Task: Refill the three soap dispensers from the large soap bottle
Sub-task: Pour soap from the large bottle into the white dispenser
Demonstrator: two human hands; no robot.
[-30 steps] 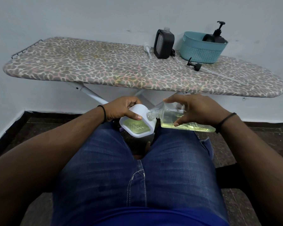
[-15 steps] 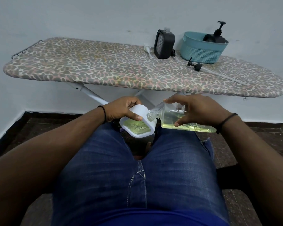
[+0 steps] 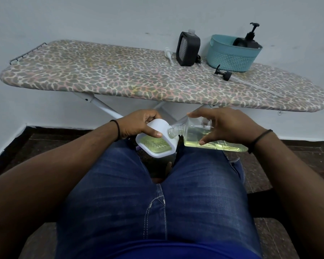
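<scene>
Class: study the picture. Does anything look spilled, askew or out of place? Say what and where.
No spill shows. Two things stand out: a black pump head lies loose on the ironing board, off its bottle, and the black dispenser beside the teal basket stands uncapped.

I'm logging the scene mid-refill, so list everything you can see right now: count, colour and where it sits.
Large soap bottle: 1, clear with yellow-green soap, tipped sideways over the lap.
White dispenser: 1, white, green soap inside, at the bottle's mouth.
Black dispenser: 1, black, upright on the ironing board, top off.
Basket: 1, teal, on the board's right.
Pump dispenser: 1, black, in the basket.
Loose black pump: 1, lying before the basket.
Loose white pump: 1, left of the black dispenser.
Left hand: grips the white dispenser.
Right hand: grips the bottle.
</scene>
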